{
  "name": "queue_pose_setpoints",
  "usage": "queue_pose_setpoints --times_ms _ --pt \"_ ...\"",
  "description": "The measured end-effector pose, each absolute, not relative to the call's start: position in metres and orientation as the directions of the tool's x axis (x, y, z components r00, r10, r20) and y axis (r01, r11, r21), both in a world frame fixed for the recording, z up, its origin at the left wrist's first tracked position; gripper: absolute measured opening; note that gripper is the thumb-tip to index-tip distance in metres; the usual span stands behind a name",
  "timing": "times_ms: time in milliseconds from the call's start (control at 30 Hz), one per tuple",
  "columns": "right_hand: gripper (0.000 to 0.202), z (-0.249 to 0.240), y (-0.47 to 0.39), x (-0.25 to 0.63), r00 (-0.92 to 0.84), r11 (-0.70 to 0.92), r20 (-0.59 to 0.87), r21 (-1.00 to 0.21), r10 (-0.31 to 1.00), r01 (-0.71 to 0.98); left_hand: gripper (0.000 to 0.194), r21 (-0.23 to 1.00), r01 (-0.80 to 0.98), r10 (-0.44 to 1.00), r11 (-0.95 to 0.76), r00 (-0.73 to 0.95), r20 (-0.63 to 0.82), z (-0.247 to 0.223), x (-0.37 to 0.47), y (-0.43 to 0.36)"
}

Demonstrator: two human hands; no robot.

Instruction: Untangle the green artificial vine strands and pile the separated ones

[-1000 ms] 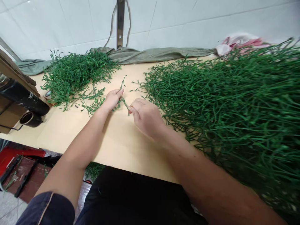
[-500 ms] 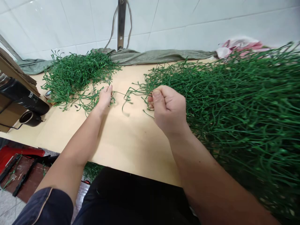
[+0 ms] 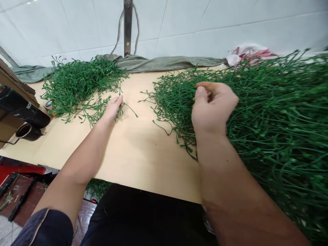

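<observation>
My left hand is closed round a few thin green stems with small forked tips; one stem sticks out to the right of the fingers. Just beyond that hand lies a smaller tangled heap of green stems. My right hand is curled above the left part of a much larger heap of green stems, thumb against the bent forefinger. What sits inside its grip, if anything, is hidden. Loose stem ends from the large heap spread over the pale tabletop.
At the left edge stand a black flask, a dark mug and a cardboard box. A tape roll touches the small heap. Rolled grey-green cloth and a pink-white cloth lie along the wall.
My right hand has moved right, from the near tip of the large heap to over it. Bent stems that reached out between the hands are gone from there. My left hand has barely moved.
</observation>
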State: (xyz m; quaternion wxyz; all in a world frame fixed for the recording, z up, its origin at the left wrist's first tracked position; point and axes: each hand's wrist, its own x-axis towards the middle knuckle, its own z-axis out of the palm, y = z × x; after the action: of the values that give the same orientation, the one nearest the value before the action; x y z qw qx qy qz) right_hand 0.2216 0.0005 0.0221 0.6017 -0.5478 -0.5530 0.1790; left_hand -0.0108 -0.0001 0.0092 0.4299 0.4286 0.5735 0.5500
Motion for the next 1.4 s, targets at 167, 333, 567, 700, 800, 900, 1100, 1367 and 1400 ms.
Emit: queue_pose_setpoints --times_ms 167,333,567,700,800,900,1100,1367,1400 --pt "0.06 0.025 -0.002 0.237 0.324 0.184 0.617 -0.617 0.717 0.765 0.034 0.999 -0.004 0.985 0.036 -0.17 -0.036 0.01 -0.006 -0.005" --pt "0.046 0.006 -0.003 0.206 0.053 0.424 0.714 -0.472 0.698 0.773 0.035 0.998 -0.056 0.997 0.026 -0.065 -0.03 0.013 0.002 -0.011" --pt "0.022 -0.005 -0.026 0.161 -0.357 0.587 0.466 -0.644 0.809 0.49 0.034 1.0 0.024 1.0 0.018 0.011 -0.018 0.019 0.016 -0.018" --pt "0.025 0.006 -0.032 0.165 -0.337 0.594 0.49 -0.667 0.804 0.45 0.029 0.996 0.075 0.999 0.04 -0.015 -0.039 0.021 0.021 -0.021" --pt "0.027 0.01 -0.034 0.167 -0.295 0.617 0.547 -0.63 0.783 0.472 0.026 0.994 0.099 0.999 0.046 -0.029 -0.043 0.021 0.022 -0.02" --pt "0.026 0.01 -0.039 0.162 -0.312 0.65 0.592 -0.526 0.743 0.548 0.029 0.991 0.134 1.0 0.001 -0.011 0.0 0.02 0.023 -0.015" --pt "0.025 0.009 -0.043 0.157 -0.42 0.675 0.569 -0.365 0.707 0.641 0.036 0.977 0.209 0.996 -0.043 -0.072 0.06 0.008 0.025 -0.003" --pt "0.028 0.017 -0.066 0.15 -0.434 0.754 0.625 -0.454 0.649 0.474 0.034 0.977 0.212 0.841 0.033 -0.534 0.087 0.003 -0.021 0.011" --pt "0.029 0.016 -0.06 0.154 -0.36 0.712 0.628 -0.501 0.69 0.492 0.034 0.986 0.165 0.875 0.03 -0.481 0.054 0.004 -0.023 0.008"
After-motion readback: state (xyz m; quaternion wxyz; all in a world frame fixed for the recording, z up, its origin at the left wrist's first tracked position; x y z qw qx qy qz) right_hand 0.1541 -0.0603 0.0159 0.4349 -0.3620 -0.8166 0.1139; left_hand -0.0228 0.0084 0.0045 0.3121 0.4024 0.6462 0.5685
